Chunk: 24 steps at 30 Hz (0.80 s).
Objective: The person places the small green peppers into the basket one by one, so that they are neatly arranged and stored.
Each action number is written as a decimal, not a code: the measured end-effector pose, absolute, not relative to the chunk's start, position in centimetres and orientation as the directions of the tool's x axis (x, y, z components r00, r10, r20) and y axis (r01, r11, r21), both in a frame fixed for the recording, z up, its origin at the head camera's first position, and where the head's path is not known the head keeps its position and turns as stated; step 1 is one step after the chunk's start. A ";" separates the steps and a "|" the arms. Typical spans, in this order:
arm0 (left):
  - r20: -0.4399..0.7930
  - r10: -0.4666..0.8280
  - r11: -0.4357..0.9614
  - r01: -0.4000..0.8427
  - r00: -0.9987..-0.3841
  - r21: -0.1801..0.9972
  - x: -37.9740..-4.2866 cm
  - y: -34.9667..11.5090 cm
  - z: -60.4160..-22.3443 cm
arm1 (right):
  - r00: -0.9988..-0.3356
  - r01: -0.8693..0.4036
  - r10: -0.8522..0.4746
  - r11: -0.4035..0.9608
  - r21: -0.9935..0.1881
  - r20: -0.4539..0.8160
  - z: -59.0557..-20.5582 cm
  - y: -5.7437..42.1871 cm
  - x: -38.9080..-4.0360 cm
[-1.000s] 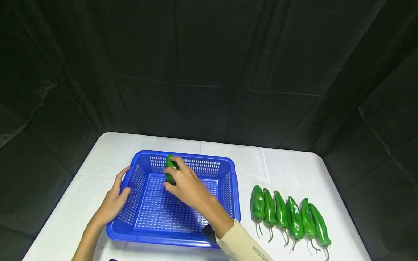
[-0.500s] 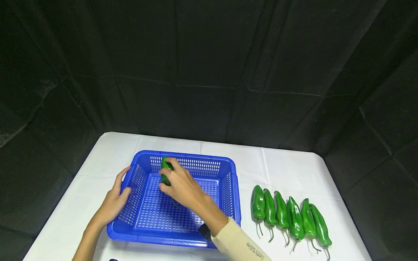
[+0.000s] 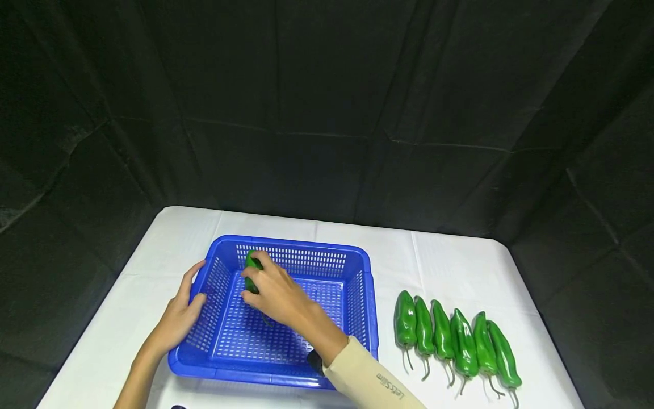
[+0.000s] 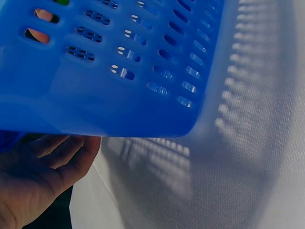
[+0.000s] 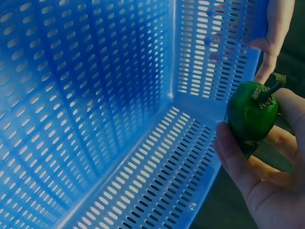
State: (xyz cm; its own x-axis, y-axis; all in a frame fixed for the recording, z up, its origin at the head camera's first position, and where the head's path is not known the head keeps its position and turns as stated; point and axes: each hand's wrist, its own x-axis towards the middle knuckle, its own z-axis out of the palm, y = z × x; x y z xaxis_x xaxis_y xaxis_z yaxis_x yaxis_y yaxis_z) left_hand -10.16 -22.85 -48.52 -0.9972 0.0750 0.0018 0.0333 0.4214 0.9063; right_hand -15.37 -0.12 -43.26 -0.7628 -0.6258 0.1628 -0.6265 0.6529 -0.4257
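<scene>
My right hand grips a green chili pepper over the inside of the blue basket, near its back left corner. In the right wrist view the fingers and thumb close round the pepper, its stem end facing the camera. At the basket's left side my left hand holds the rim, thumb over the top edge. The left wrist view shows that hand's fingers at the edge of the slotted wall. Part of the pepper is hidden behind the right hand in the head view.
Several green chili peppers lie side by side on the white tablecloth, right of the basket, stems toward the front. Black cloth hangs behind and at both sides of the table. A small dark object shows at the bottom edge.
My right hand has moved left and slightly down in the head view, carrying the pepper toward the basket's left side. The left hand stays at the rim.
</scene>
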 end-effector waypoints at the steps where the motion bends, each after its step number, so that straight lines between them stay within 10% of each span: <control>1: 0.000 0.075 0.419 0.031 -0.997 0.907 -10.2 -22.8 -48.5 | -0.762 -0.627 -0.628 0.652 -0.426 0.159 -43.3 -0.2 -15.4; 24: -0.023 0.071 0.412 0.008 -0.997 0.911 -10.1 -22.8 -48.5 | -0.760 -0.610 -0.647 0.676 -0.414 0.063 -44.8 -1.9 -15.5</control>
State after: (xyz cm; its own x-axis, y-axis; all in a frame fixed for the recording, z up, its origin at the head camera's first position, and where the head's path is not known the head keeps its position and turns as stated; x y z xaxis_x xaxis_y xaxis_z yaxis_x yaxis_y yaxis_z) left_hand -10.11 -22.82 -48.46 -0.9972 0.0706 -0.0232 0.0079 0.4118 0.9112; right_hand -15.53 -1.92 -44.78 -0.7598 -0.6470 0.0631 -0.6098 0.6757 -0.4143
